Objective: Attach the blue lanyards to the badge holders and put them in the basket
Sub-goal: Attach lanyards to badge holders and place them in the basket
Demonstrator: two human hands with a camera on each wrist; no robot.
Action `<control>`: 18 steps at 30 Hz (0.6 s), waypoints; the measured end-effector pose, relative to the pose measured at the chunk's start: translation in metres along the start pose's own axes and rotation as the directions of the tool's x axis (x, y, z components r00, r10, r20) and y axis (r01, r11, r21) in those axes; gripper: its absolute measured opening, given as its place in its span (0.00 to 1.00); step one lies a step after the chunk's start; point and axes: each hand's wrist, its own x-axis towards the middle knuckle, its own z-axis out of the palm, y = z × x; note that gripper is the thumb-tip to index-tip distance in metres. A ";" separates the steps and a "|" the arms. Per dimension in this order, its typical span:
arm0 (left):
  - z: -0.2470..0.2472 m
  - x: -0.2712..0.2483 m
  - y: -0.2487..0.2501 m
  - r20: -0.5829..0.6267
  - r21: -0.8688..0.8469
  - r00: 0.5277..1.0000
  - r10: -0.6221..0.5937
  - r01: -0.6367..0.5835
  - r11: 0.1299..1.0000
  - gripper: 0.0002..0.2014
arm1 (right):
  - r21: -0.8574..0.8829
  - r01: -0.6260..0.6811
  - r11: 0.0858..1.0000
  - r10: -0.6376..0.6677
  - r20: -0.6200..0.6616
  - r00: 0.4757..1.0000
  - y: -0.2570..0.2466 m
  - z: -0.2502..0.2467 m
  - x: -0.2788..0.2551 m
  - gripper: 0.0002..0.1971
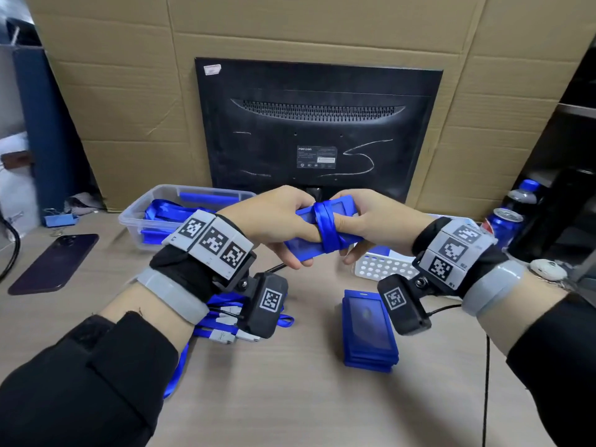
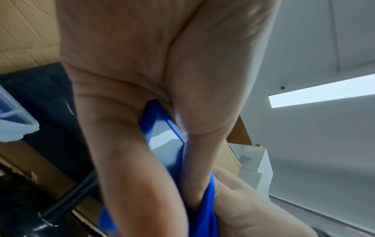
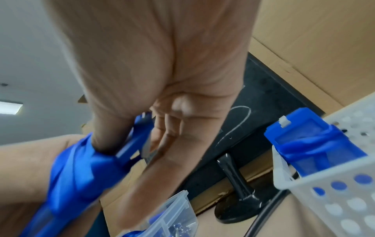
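I hold a blue badge holder (image 1: 325, 230) above the table's (image 1: 290, 398) middle, a blue lanyard (image 1: 327, 227) wound round it. My left hand (image 1: 277, 225) grips its left end, my right hand (image 1: 371, 225) its right. The white basket (image 1: 383, 267) sits behind, toward the right edge; spare holders (image 1: 369, 337) lie stacked nearer me.

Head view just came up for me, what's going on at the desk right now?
A person holds a blue badge holder above the desk in both hands, the left hand at one end and the right hand at the other. A blue lanyard is wrapped around its middle. The white basket beneath already holds at least one wrapped holder. A stack of bare holders and loose lanyards lie on the desk.
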 end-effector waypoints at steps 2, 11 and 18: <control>0.003 0.003 0.003 0.011 -0.064 1.000 -0.025 0.025 0.998 0.08 | 0.028 0.020 0.999 -0.021 0.029 0.999 0.003 -0.004 -0.003 0.08; 0.022 0.016 0.017 0.059 -0.157 0.998 0.008 0.001 0.988 0.14 | 0.037 0.010 0.999 -0.005 -0.128 0.992 0.017 -0.024 -0.016 0.08; 0.037 0.026 0.025 0.093 -0.153 0.993 0.067 -0.052 0.987 0.16 | 0.123 -0.034 0.992 0.056 -0.178 0.982 0.028 -0.041 -0.030 0.09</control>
